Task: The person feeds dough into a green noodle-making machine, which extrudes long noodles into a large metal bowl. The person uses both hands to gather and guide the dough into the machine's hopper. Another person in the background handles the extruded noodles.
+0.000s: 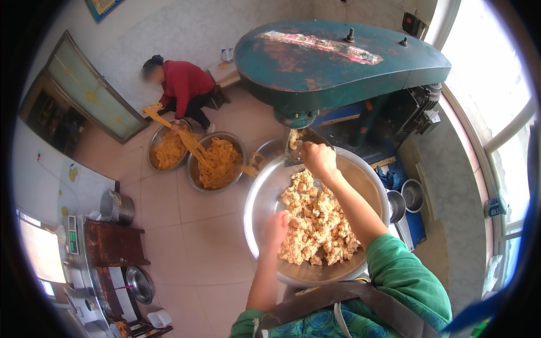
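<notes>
my right hand (319,160) had its fingers curled in at the dough-smeared metal blade (293,158) beneath the green mixer (338,65); whether they were clamped on it, i couldn't tell. my left hand (275,228) was blurred at the left edge of the crumbly dough (318,225), and i couldn't tell whether its fingers were apart or together. the dough lay in clumps inside the wide steel bowl (262,194). farther left, a co-worker (185,87) in red bent over metal basins (235,143) of yellow noodle-like strips (217,166).
</notes>
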Available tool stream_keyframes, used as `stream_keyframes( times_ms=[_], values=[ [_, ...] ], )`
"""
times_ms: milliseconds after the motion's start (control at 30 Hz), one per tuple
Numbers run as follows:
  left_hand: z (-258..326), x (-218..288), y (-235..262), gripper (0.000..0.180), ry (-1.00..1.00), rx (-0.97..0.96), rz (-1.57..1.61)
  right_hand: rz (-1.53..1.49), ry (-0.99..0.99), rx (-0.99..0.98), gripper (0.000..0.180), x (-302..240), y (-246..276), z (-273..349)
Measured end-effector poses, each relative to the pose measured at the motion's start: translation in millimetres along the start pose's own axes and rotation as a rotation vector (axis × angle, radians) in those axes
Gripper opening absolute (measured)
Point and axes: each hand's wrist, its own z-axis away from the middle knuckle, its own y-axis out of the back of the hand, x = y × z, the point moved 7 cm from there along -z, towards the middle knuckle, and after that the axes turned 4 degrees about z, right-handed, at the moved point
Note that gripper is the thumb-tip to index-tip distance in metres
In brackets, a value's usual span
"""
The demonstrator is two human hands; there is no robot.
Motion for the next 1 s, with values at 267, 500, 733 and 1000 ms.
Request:
stream_keyframes(
  times_ms=[267, 500, 733, 1000],
  values=[
    [-7.2, 5.6, -0.3, 0.015, 0.004, -0.031, 0.041, 0.09, -0.038, -0.041, 0.022, 27.3, 23.7, -26.1],
    [-7.4, -2.7, -9.4, 0.01, -0.036, 0.054, 0.057, 0.064, 0.07, -0.179, 0.027, 22.9, -16.7, -46.4],
    [-0.6, -16.5, -4.0, 0.012, -0.059, 0.144, 0.08, -0.075, -0.144, -0.093, 0.018, 14.7, 4.0, -15.3],
    [-31.8, -4.9, -5.1, 0.036, 0.029, 0.053, 0.129, -0.074, -0.038, -0.012, 0.022, 54.4, 26.9, -27.3]
  ],
)
